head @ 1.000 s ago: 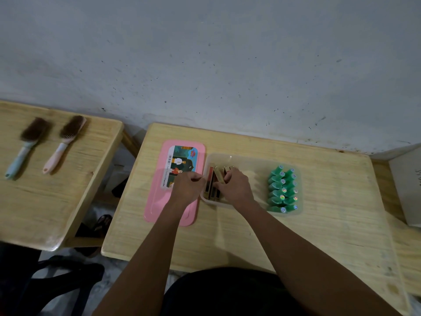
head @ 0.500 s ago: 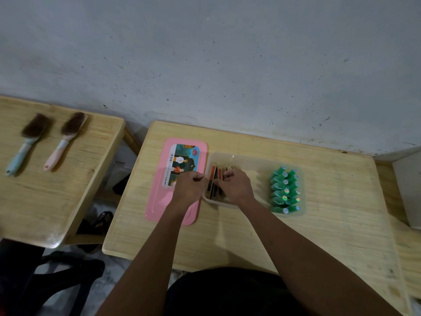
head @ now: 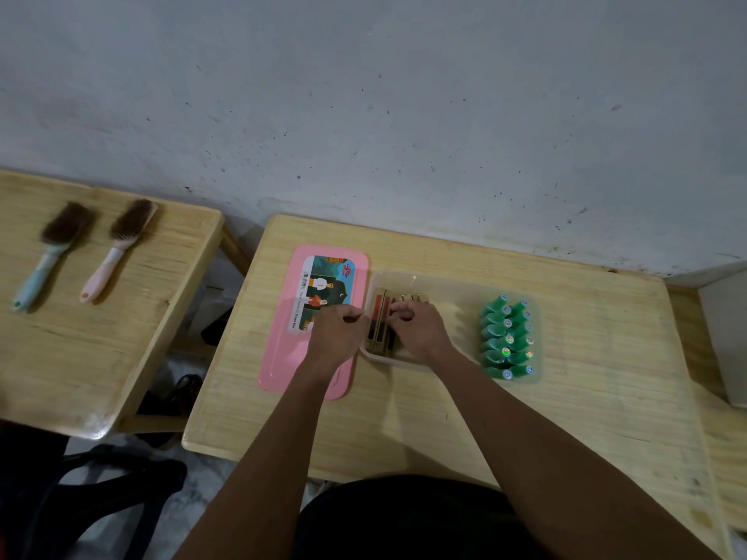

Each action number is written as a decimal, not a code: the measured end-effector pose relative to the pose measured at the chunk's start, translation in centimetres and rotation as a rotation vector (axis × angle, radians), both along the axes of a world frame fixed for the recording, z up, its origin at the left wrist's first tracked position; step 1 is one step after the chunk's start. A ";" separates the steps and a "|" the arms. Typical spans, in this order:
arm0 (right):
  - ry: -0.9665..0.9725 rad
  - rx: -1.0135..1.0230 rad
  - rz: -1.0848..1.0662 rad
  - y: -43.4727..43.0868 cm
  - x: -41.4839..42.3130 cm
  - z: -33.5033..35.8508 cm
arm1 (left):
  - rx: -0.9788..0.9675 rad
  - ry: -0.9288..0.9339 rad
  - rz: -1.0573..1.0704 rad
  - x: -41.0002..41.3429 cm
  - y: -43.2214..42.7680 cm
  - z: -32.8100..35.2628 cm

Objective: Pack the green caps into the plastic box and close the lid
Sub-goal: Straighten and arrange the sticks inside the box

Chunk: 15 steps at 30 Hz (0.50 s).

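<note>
Looking over the surface point(head: 586, 398), you have one clear plastic box point(head: 444, 281) in the middle and one pink lid point(head: 283, 357) lying flat just to its left, label side up. A second surface point(head: 101, 349) stands to your left and carries two brushes, a blue-handled brush point(head: 48, 260) and a pink-handled brush point(head: 117, 248), both with their bristles toward the wall point(head: 404, 115).

The green caps point(head: 505, 337) sit at the right end of the box, packed in two columns of six (twelve as far as I can count, since the near ones blur together). Each cap lies on its side. Its long axis runs roughly left to right, and its shiny tip points to the far right.

At the left end of the box stand several slim packs point(head: 380, 317), red, brown and black. They stand on edge with their long axes running from you toward the wall. Their number is hidden under your fingers. A bare stretch of the box floor lies between the packs and the caps.

Your right grip point(head: 420, 333) is clenched over the tops of the packs, and your forearm crosses the near rim of the box. Your left grip point(head: 337, 337) is curled above the lid and covers part of the label, with its fingertips at the left wall of the box. I cannot tell whether it pinches the wall, a pack or nothing.
</note>
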State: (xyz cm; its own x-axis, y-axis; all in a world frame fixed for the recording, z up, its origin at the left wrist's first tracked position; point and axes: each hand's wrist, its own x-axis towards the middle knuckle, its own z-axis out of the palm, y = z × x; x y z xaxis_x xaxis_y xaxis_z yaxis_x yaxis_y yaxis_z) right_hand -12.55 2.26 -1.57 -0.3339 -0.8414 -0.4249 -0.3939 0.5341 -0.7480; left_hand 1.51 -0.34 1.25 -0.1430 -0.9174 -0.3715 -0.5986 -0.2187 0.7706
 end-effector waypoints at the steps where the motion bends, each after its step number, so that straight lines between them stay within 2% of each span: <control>1: 0.023 0.002 0.022 0.1 -0.4 0.2 | 0.002 -0.002 -0.005 0.0 0.0 0.0; 7: 0.195 0.093 0.040 0.4 -1.4 -0.3 | 0.005 0.016 -0.006 0.1 0.0 -0.1; 11: 0.208 0.188 0.124 0.3 -0.2 -0.5 | -0.001 0.016 -0.004 0.1 0.1 -0.1; 15: 0.222 0.162 0.113 0.3 0.3 -0.8 | 0.008 0.021 0.008 0.1 0.2 0.0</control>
